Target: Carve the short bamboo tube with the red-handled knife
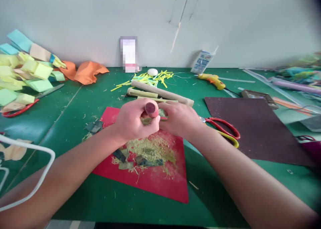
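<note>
My left hand is wrapped round a handle-like rod; its round dark red end points up at me, and the rest is hidden in the fist. Beside it, my right hand has its fingers curled and nearly touches the left. A little pale green shows between the hands, but what the right fingers hold cannot be made out. Under both hands lies a red sheet, strewn with pale green shavings and dark green flat scraps. Just beyond are pale rolled tubes.
Scissors with red and yellow handles lie right of my right hand, by a dark brown sheet. Behind are a yellow glue gun and yellow strips. Folded papers and red-handled scissors lie left.
</note>
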The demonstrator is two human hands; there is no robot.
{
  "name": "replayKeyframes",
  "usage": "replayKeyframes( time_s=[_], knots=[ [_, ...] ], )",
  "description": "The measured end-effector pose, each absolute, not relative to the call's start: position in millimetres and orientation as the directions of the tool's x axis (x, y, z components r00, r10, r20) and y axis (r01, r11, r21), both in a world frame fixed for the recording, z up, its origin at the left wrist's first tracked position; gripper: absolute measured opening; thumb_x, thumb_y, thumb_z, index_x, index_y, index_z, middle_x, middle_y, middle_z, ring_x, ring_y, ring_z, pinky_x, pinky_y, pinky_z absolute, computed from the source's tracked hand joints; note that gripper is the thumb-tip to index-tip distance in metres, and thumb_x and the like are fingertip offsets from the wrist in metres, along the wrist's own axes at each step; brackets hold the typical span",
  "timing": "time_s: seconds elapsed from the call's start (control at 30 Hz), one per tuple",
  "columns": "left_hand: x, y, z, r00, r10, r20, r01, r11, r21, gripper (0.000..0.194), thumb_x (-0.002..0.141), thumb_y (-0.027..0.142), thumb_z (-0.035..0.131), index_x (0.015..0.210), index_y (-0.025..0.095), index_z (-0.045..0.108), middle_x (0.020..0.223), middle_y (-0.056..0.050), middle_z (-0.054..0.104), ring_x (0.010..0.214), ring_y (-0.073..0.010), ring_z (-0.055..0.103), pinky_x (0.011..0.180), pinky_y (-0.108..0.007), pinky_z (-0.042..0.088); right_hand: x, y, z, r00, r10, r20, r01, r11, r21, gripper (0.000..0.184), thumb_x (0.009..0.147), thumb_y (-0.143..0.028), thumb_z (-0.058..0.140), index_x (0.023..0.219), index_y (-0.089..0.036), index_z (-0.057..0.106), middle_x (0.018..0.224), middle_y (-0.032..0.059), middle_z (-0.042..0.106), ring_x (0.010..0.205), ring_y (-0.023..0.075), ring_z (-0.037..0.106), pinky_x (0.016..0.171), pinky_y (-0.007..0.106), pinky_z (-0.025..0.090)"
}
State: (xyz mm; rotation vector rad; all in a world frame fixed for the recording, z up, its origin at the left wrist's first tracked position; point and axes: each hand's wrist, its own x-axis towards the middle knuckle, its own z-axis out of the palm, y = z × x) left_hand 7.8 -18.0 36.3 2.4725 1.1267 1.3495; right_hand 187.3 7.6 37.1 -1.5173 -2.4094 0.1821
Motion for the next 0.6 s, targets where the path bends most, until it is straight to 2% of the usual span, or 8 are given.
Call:
replayKeyframes(
  time_s=[0.03,0.1,0.2,0.3,0.4,0.5,0.6],
  knots=[
    [6,-18,36,0.331,0.65,0.684,0.549,-0.723,0.42,0.005,0.077,0.023,0.055,0.079,0.021,0.059,0.077,-0.003,0.071,0.064,-0.0137,0.061,0.063,-0.03,0.052,192,7,38,-0.433,0.882,0.187,0.863,0.466,-0.196,0.032,0.078,-0.043,0.069,0.103,-0.023,0.075,0.092,0.0093,0.069,0.083,0.0255,0.06,0.065,0.034,0.035],
    [4,-17,37,0.348,0.644,0.681,0.541,-0.732,0.415,0.005,0.077,0.023,0.055,0.079,0.021,0.058,0.077,-0.002,0.071,0.066,-0.0141,0.063,0.064,-0.03,0.053,200,6,40,-0.525,0.836,0.16,0.831,0.544,-0.117,0.023,0.08,-0.042,0.069,0.091,-0.023,0.077,0.088,0.0093,0.067,0.086,0.0259,0.059,0.07,0.036,0.037],
    [2,-19,35,0.372,0.618,0.693,0.535,-0.752,0.384,0.006,0.077,0.024,0.055,0.082,0.022,0.058,0.08,-0.003,0.072,0.073,-0.0155,0.066,0.07,-0.031,0.056,204,3,38,-0.619,0.781,0.09,0.775,0.625,-0.096,0.016,0.08,-0.037,0.069,0.077,-0.022,0.074,0.077,0.007,0.064,0.08,0.0235,0.056,0.071,0.036,0.036],
    [1,-21,30,0.365,0.615,0.699,0.542,-0.751,0.378,0.01,0.079,0.024,0.055,0.087,0.021,0.059,0.082,-0.002,0.072,0.064,-0.0126,0.062,0.063,-0.028,0.054,200,-2,31,-0.615,0.784,0.088,0.769,0.62,-0.155,0.012,0.078,-0.031,0.069,0.074,-0.019,0.069,0.078,0.007,0.064,0.077,0.0216,0.054,0.068,0.035,0.036],
    [2,-22,23,0.333,0.687,0.646,0.584,-0.688,0.431,0.011,0.079,0.025,0.058,0.089,0.02,0.06,0.08,-0.001,0.071,0.058,-0.0106,0.059,0.059,-0.026,0.052,192,-8,21,-0.561,0.817,0.133,0.776,0.575,-0.258,0.012,0.076,-0.028,0.07,0.073,-0.019,0.062,0.079,0.0056,0.062,0.077,0.0194,0.053,0.067,0.032,0.035],
    [1,-20,18,0.318,0.775,0.547,0.596,-0.612,0.52,0.008,0.081,0.025,0.058,0.086,0.019,0.061,0.077,-0.001,0.069,0.063,-0.0119,0.061,0.062,-0.026,0.052,188,-13,14,-0.502,0.844,0.188,0.786,0.536,-0.308,0.014,0.078,-0.03,0.068,0.078,-0.019,0.059,0.081,0.0041,0.06,0.074,0.017,0.051,0.064,0.03,0.032],
    [-1,-18,16,0.344,0.813,0.471,0.525,-0.582,0.621,0.01,0.084,0.024,0.053,0.085,0.018,0.061,0.078,-0.001,0.067,0.07,-0.0134,0.062,0.065,-0.026,0.052,188,-13,13,-0.474,0.869,0.145,0.794,0.493,-0.357,0.021,0.077,-0.036,0.069,0.082,-0.019,0.059,0.084,0.0025,0.061,0.068,0.0137,0.047,0.057,0.028,0.027]
  ],
)
